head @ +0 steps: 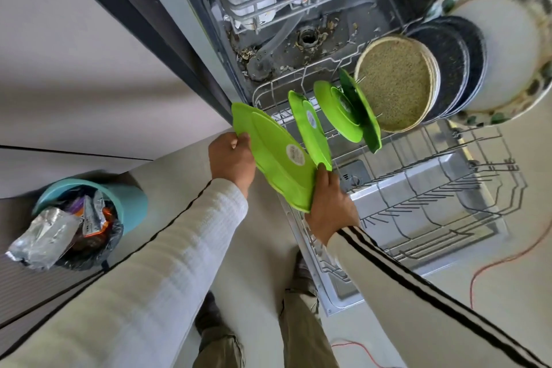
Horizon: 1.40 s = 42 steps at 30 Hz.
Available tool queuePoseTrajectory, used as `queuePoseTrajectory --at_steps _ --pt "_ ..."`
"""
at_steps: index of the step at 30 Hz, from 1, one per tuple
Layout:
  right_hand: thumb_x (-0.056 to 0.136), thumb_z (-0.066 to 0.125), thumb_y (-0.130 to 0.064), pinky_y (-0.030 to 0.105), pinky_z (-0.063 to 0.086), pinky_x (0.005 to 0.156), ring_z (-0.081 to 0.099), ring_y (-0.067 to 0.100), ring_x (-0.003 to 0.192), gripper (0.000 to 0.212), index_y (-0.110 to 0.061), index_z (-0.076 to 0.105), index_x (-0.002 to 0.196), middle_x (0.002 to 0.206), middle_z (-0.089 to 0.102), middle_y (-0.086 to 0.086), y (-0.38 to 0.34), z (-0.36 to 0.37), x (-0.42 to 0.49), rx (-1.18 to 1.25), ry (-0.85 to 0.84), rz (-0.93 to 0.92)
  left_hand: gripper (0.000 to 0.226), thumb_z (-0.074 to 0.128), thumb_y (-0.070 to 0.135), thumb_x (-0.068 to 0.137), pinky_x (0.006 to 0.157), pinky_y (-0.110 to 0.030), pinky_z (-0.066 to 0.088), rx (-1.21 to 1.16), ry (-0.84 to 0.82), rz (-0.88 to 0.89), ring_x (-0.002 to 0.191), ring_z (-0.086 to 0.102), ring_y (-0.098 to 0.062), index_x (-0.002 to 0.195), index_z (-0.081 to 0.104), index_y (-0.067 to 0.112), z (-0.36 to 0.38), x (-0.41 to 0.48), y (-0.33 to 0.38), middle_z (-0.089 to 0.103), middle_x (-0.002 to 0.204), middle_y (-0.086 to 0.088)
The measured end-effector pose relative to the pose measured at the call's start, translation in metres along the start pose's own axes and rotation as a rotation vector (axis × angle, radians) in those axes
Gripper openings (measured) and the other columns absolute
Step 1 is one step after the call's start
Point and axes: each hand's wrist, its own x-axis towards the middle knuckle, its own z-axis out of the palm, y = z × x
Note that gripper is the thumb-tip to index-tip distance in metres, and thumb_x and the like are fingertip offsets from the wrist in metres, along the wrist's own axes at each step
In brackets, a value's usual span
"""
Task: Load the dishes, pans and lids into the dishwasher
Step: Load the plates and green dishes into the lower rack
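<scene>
Two hands on one green plate [274, 155], lower rack [433, 197] part-filled.
Our left hand [231, 158] and right hand [328, 197] both clamp its rim at the rack's near corner. Slotted along the tub-side edge: three green plates [337, 110], a speckled plate [394, 84], dark plates [448, 66], a floral plate [501, 48]. No pans or lids visible, outer half bare; we judge roughly half left.

Smooth, glossy green plastic plate [274, 152] — white coated-wire lower rack [433, 197], speckled matt plate [394, 84].
</scene>
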Motion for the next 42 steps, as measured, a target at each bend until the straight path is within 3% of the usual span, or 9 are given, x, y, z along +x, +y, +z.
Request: queuePoseTrajectory --at_steps 2,5,7,10,13,16,19,32,42 --pt "0.091 0.059 -0.029 0.044 0.053 0.078 0.065 0.036 0.100 0.064 -0.011 0.028 0.144 0.125 0.052 0.012 -0.002 -0.002 0.002 -0.112 -0.018 -0.005 0.048 0.056 0.051 0.076 0.073 -0.054 0.058 -0.026 -0.032 -0.036 0.071 0.061 -0.045 0.075 0.060 0.003 0.007 0.002 -0.007 0.063 0.081 -0.029" --pt "0.092 0.056 -0.025 0.044 0.053 0.078 0.065 0.038 0.100 0.049 -0.012 0.039 0.136 0.113 0.060 0.011 -0.002 0.006 0.003 -0.023 0.000 0.004 0.033 0.051 0.028 0.099 0.057 -0.035 0.056 -0.145 -0.109 -0.070 0.057 0.060 -0.027 0.099 0.063 -0.003 0.007 -0.013 0.004 0.064 0.082 -0.025" --pt "0.089 0.059 -0.023 0.046 0.053 0.078 0.066 0.039 0.099 0.049 -0.013 0.042 0.134 0.110 0.062 0.011 -0.004 0.015 0.004 0.095 0.044 0.047 0.022 0.046 0.022 0.102 0.056 -0.031 0.051 -0.146 -0.179 -0.109 0.060 0.057 -0.019 0.103 0.062 0.006 0.008 -0.020 -0.007 0.064 0.090 -0.017" --pt "0.089 0.062 -0.023 0.047 0.053 0.078 0.066 0.039 0.098 0.044 -0.015 0.046 0.129 0.107 0.065 0.011 -0.010 0.031 0.007 0.187 0.097 0.129 0.024 0.049 0.022 0.098 0.089 -0.034 0.049 0.262 -0.303 0.085 0.099 0.063 -0.022 0.119 0.061 0.021 0.001 -0.025 -0.039 0.065 0.117 -0.008" --pt "0.089 0.063 -0.023 0.044 0.053 0.079 0.067 0.038 0.098 0.041 -0.012 0.048 0.125 0.104 0.067 0.013 -0.014 0.045 0.018 0.208 0.116 0.164 0.059 0.049 0.015 0.096 0.115 -0.031 0.028 0.846 -0.564 0.500 0.141 0.032 -0.023 0.151 0.030 0.012 -0.003 -0.024 -0.066 0.032 0.156 -0.007" --pt "0.092 0.059 -0.023 0.041 0.053 0.077 0.068 0.038 0.096 0.034 -0.008 0.049 0.121 0.102 0.068 0.014 -0.016 0.054 0.036 0.165 0.139 0.194 0.077 0.048 0.022 0.095 0.122 -0.038 0.013 1.178 -0.680 0.724 0.151 0.001 -0.021 0.157 0.002 0.015 0.001 -0.019 -0.079 -0.004 0.165 -0.002" --pt "0.094 0.056 -0.020 0.038 0.052 0.071 0.069 0.037 0.092 0.020 -0.008 0.053 0.111 0.098 0.069 0.014 -0.017 0.063 0.052 0.114 0.179 0.214 0.079 0.045 0.021 0.096 0.123 -0.042 0.004 1.313 -0.740 0.740 0.151 -0.010 -0.021 0.156 -0.005 0.015 0.008 -0.011 -0.085 -0.013 0.164 -0.002" --pt "0.094 0.056 -0.017 0.036 0.055 0.077 0.068 0.030 0.105 0.021 -0.007 0.067 0.109 0.111 0.069 0.011 -0.029 0.071 0.089 -0.042 -0.095 0.425 0.079 0.044 0.023 0.096 0.123 -0.043 0.004 1.341 -0.858 0.777 0.151 -0.014 -0.017 0.156 -0.006 0.014 0.010 0.006 -0.093 -0.014 0.164 0.000" --pt "0.091 0.062 -0.016 0.039 0.051 0.089 0.059 0.034 0.117 0.045 -0.003 0.044 0.130 0.127 0.057 0.017 -0.023 0.054 0.064 -0.007 -0.198 0.308 0.071 0.041 0.022 0.098 0.124 -0.037 0.008 1.228 -0.775 0.787 0.152 -0.004 -0.015 0.157 0.003 0.014 -0.015 -0.002 -0.097 -0.006 0.165 0.000"
